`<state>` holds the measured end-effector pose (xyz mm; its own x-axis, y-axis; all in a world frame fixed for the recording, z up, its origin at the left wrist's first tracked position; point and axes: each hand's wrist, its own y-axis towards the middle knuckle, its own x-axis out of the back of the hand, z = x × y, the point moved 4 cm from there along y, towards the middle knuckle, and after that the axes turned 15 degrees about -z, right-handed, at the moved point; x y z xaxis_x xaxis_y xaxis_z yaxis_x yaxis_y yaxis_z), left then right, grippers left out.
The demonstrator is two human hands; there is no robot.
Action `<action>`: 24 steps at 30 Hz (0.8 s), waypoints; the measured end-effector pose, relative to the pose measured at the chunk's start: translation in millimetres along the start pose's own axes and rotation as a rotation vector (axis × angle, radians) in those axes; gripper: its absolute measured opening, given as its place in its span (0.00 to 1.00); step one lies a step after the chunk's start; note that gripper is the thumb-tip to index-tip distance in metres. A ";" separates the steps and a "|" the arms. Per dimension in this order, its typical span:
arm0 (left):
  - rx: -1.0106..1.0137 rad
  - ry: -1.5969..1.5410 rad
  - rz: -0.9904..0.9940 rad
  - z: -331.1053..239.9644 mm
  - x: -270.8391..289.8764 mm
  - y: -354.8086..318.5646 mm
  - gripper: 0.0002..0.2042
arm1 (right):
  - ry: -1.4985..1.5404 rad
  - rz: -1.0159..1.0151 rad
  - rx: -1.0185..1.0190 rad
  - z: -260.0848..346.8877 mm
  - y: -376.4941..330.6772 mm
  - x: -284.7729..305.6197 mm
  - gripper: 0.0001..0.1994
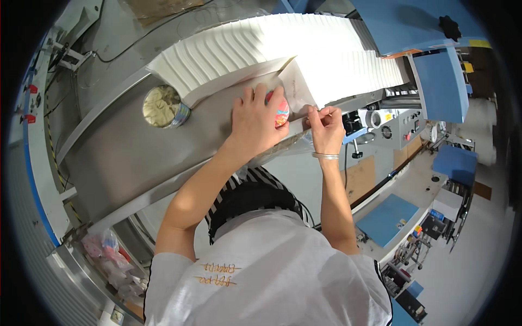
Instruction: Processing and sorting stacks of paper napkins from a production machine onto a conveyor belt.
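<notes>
The left hand (254, 122) lies flat on the metal table (125, 157), fingers closed over a colourful round object (281, 112). At its three o'clock, the right hand (325, 126) pinches the corner of a white paper sheet (298, 89). An open tin (165, 107) sits at the left hand's nine o'clock, touching the fanned stack of white paper (261, 43).

The person is wearing a white short-sleeved shirt (272, 271) that is showing two lines of small golden stitching (217, 274) near its left shoulder. A black-and-white striped collar (250, 190) is showing above the shirt. A thin silver bangle (325, 156) is circling the right wrist, well above the shirt.
</notes>
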<state>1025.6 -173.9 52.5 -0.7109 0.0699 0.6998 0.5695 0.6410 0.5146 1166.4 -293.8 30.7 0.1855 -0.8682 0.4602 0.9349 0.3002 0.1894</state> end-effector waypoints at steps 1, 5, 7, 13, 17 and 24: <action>-0.030 -0.012 0.009 -0.3 -2.6 3.5 0.30 | 0.028 -0.017 -0.049 -2.6 -2.3 -2.0 0.14; -0.150 -0.090 -0.076 7.8 -10.1 25.3 0.31 | -0.033 -0.035 0.035 4.7 -9.3 -13.4 0.13; -0.150 -0.163 0.014 9.4 -15.7 36.3 0.30 | -0.007 -0.034 0.004 13.7 -12.2 -12.5 0.15; -0.189 -0.076 0.076 7.4 -29.2 38.7 0.29 | -0.018 -0.063 -0.053 4.0 -26.2 6.2 0.16; -0.229 0.001 0.053 1.0 -35.3 38.6 0.28 | 0.006 -0.077 -0.093 -7.9 -31.7 10.4 0.14; -0.264 0.090 0.019 -3.5 -39.5 33.8 0.29 | 0.076 -0.095 -0.124 -2.2 -36.8 8.6 0.15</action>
<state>1074.4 -157.7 43.9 -0.6663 0.0038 0.7457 0.6784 0.4181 0.6041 1134.2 -313.2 25.8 0.1123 -0.9191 0.3776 0.9786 0.1683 0.1187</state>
